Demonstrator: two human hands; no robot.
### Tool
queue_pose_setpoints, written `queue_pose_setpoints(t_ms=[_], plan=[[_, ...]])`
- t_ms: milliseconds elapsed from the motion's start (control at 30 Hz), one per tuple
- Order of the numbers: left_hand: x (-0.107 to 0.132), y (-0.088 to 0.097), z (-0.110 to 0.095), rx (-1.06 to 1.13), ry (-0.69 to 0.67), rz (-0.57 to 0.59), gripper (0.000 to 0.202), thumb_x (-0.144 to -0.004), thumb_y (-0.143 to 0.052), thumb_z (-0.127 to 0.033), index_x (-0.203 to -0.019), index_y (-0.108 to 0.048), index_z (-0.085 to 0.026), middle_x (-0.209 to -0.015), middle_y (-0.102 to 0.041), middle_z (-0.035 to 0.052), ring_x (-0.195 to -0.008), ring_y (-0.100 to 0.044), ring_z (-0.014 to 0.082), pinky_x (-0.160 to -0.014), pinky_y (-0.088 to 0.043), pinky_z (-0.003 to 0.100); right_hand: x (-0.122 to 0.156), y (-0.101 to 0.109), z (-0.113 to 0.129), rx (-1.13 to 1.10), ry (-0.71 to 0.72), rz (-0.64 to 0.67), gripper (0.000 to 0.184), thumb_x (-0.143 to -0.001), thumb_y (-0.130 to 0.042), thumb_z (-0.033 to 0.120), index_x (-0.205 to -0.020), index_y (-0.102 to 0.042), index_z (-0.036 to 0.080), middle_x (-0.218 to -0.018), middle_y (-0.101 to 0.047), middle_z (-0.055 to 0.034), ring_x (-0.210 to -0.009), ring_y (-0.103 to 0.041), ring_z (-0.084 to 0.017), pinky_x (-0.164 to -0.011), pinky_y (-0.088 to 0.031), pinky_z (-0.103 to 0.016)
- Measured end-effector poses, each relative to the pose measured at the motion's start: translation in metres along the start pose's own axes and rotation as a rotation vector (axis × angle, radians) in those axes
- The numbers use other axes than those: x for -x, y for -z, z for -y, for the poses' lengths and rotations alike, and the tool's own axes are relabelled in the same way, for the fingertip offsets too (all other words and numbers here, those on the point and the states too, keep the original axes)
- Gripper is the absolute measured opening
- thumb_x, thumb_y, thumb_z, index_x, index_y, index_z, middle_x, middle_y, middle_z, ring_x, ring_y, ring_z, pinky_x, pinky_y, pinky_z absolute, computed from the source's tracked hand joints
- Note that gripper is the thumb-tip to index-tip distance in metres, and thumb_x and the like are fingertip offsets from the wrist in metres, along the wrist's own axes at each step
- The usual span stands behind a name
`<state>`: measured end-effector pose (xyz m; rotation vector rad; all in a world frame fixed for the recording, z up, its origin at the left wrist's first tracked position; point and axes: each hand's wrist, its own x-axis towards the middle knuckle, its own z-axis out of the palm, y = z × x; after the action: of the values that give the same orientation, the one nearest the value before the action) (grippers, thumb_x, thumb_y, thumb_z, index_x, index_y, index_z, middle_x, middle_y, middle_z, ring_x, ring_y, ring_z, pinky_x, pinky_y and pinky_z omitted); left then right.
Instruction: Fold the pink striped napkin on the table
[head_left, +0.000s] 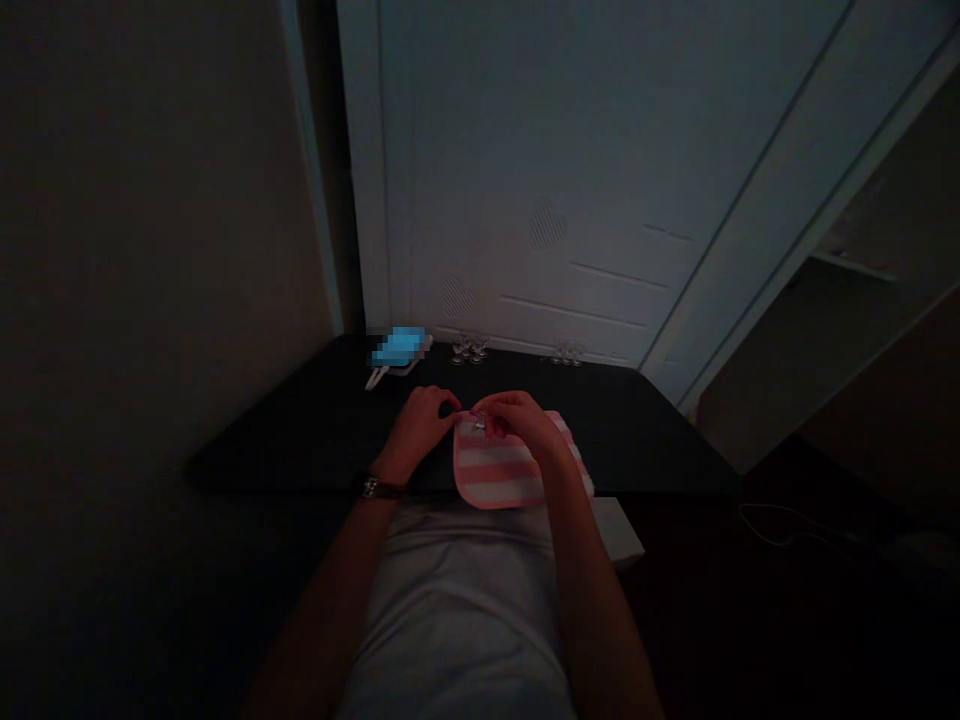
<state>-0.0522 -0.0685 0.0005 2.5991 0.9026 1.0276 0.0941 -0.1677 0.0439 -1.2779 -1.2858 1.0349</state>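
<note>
A pink and white striped pouch (495, 470) lies on the black table (315, 430) close to its near edge. My left hand (421, 420) is closed at the pouch's upper left corner, with a watch on that wrist. My right hand (517, 422) is closed in a pinch on the pouch's top edge, where a small shiny bit, perhaps a zip pull, shows between the fingers. The two hands nearly touch. The scene is very dim.
A blue, blurred-out object (400, 347) lies at the table's back left. Small clear glass pieces (469, 348) stand along the back edge by the white door (540, 180). A wall rises on the left, dark shelving on the right.
</note>
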Motion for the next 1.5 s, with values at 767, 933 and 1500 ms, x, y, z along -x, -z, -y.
queue_pose_setpoints(t_ms=[767,933,1500], plan=[[0.000,0.000,-0.004,0.387,0.113,0.244,0.021,-0.067,-0.056,-0.023,-0.085,-0.066,-0.019,-0.082,-0.069,0.0021,-0.077,-0.064,0.0174,-0.068,-0.048,0.025,0.001,0.020,-0.014,0.084,-0.029,-0.100,0.018,-0.066,-0.050,0.024,-0.069,-0.067,0.019,-0.046,-0.046,0.0018,-0.044,-0.035,-0.008,-0.044,-0.024,-0.023],[0.000,-0.003,-0.003,0.370,0.122,0.215,0.019,-0.067,-0.057,-0.023,-0.083,-0.066,-0.018,-0.080,-0.069,0.0020,-0.074,-0.064,0.0165,-0.066,-0.048,0.024,0.032,0.075,-0.018,0.102,-0.053,-0.275,0.021,-0.063,-0.053,0.030,-0.071,-0.065,0.014,-0.046,-0.041,0.0046,-0.043,-0.031,-0.007,-0.042,-0.022,-0.020],[0.002,-0.004,0.000,0.398,0.109,0.217,0.021,-0.068,-0.057,-0.024,-0.085,-0.065,-0.018,-0.082,-0.068,0.0028,-0.075,-0.063,0.0165,-0.067,-0.049,0.025,0.027,0.050,-0.004,-0.019,0.044,-0.197,0.021,-0.068,-0.051,0.027,-0.076,-0.066,0.015,-0.045,-0.044,0.0042,-0.042,-0.035,-0.007,-0.042,-0.024,-0.020]])
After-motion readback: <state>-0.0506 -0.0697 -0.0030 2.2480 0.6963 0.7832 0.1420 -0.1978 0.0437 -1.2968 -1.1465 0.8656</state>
